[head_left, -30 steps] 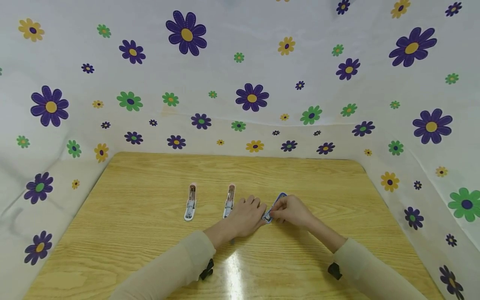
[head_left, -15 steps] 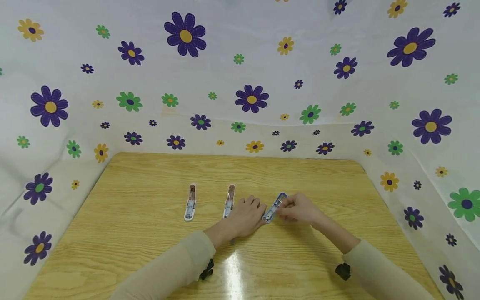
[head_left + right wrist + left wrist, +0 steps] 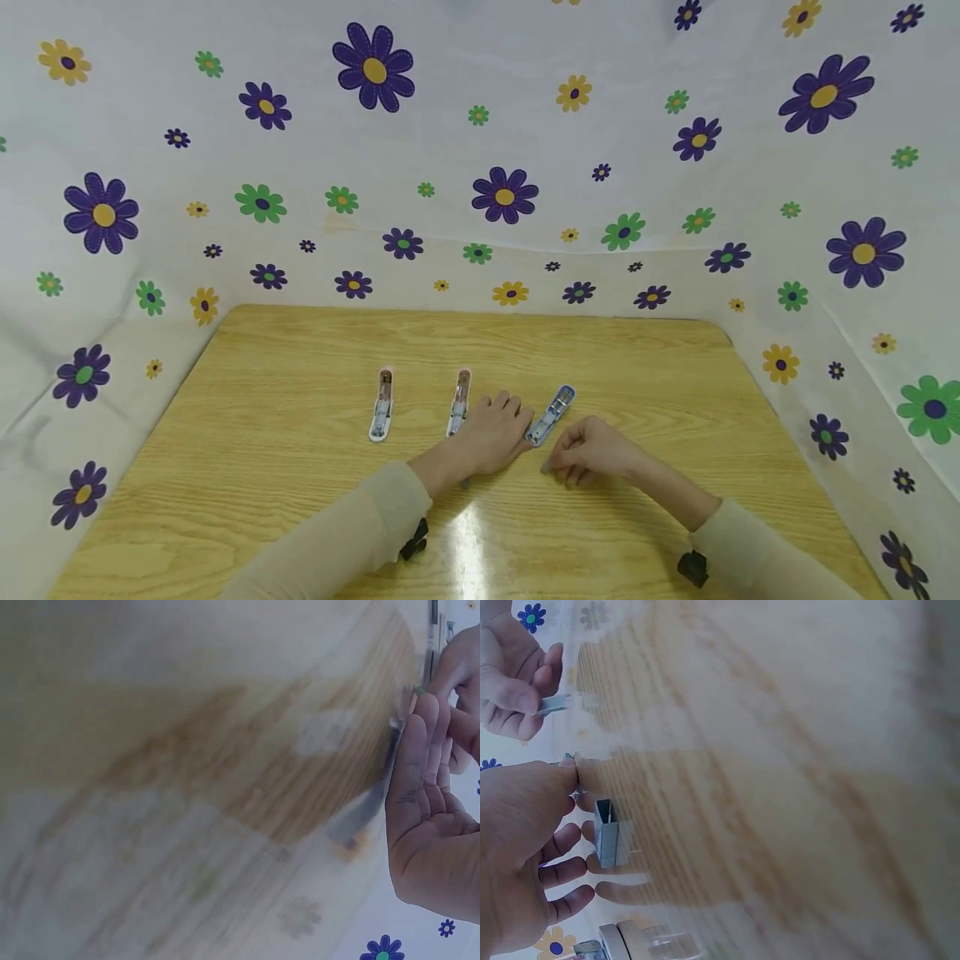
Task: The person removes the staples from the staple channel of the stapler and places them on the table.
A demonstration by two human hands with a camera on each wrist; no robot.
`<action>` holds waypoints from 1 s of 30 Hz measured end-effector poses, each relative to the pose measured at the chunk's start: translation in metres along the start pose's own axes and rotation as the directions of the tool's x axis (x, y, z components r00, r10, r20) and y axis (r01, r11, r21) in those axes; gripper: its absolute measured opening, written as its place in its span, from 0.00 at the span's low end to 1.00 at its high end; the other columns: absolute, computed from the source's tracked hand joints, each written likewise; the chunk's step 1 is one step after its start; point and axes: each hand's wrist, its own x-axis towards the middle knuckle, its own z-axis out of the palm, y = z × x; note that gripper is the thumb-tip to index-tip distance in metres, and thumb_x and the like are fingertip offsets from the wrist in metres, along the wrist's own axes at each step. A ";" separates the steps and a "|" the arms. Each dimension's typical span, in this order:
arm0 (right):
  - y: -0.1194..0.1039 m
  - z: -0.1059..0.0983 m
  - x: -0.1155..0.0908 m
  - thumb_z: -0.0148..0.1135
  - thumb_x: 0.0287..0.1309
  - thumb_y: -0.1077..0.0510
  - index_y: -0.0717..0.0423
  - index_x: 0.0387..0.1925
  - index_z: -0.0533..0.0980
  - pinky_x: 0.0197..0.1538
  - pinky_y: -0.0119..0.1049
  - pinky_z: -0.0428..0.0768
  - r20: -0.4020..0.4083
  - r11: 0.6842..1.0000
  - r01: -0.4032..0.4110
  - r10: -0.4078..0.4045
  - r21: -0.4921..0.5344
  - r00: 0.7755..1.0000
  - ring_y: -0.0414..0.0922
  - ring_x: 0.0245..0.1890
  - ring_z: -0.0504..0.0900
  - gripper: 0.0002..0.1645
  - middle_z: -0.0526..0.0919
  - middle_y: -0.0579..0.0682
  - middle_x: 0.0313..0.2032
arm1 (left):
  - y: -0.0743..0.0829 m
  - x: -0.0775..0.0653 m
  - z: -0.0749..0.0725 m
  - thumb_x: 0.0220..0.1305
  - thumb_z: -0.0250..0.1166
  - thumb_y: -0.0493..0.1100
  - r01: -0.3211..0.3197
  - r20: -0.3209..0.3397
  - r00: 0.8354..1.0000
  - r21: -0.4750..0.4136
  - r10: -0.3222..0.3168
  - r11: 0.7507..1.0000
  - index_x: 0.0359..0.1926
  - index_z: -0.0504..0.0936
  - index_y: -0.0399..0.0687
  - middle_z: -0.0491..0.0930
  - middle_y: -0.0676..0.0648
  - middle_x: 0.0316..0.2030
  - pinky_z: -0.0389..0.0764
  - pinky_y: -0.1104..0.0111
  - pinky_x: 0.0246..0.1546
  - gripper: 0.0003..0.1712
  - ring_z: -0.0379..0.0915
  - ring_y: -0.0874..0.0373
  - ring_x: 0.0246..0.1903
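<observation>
My left hand (image 3: 491, 435) rests palm down on the table, its thumb side against the near end of a blue opened-out stapler (image 3: 551, 415). Just right of that, my right hand (image 3: 596, 450) pinches a short grey strip of staples (image 3: 553, 703) between thumb and fingertips, a little above the wood. Another block of staples (image 3: 607, 836) stands on the table near the left fingers in the left wrist view. Left of the left hand lies a second opened-out stapler (image 3: 460, 396), pink and white, its near end hidden by the hand.
Farther left, a third pink and white stapler (image 3: 381, 408) lies opened out on the wooden table (image 3: 300, 500). White cloth (image 3: 420, 150) printed with flowers surrounds the back and sides. Black wrist straps (image 3: 692, 568) sit under the sleeves.
The right hand has drawn away from the blue stapler, towards me and slightly right, and now shows a staple strip in its fingers. My left hand has stayed put.
</observation>
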 end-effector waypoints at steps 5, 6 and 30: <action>0.003 0.004 0.000 0.68 0.66 0.60 0.65 0.37 0.85 0.30 0.30 0.85 0.020 1.000 -0.017 0.017 0.004 1.000 0.39 0.24 0.87 0.10 0.88 0.47 0.24 | 0.001 0.001 0.000 0.80 0.52 0.66 0.001 0.007 1.000 0.008 -0.001 1.000 0.53 0.75 0.56 0.77 0.53 0.44 0.76 0.66 0.44 0.22 0.68 0.58 0.42; 0.002 0.004 0.000 0.68 0.66 0.60 0.65 0.37 0.85 0.30 0.30 0.85 0.020 1.000 -0.018 0.018 0.004 1.000 0.39 0.24 0.87 0.10 0.88 0.47 0.24 | 0.001 0.001 0.001 0.80 0.52 0.66 0.002 0.008 1.000 0.008 -0.002 1.000 0.53 0.75 0.56 0.77 0.53 0.44 0.76 0.66 0.44 0.22 0.68 0.58 0.42; 0.003 0.003 0.000 0.70 0.65 0.59 0.66 0.36 0.86 0.25 0.30 0.83 0.001 0.998 0.025 -0.025 -0.053 1.000 0.39 0.20 0.85 0.11 0.86 0.48 0.22 | 0.001 -0.001 0.003 0.79 0.53 0.66 0.021 0.002 1.000 -0.022 -0.021 1.000 0.53 0.75 0.56 0.77 0.52 0.45 0.76 0.66 0.44 0.21 0.70 0.58 0.44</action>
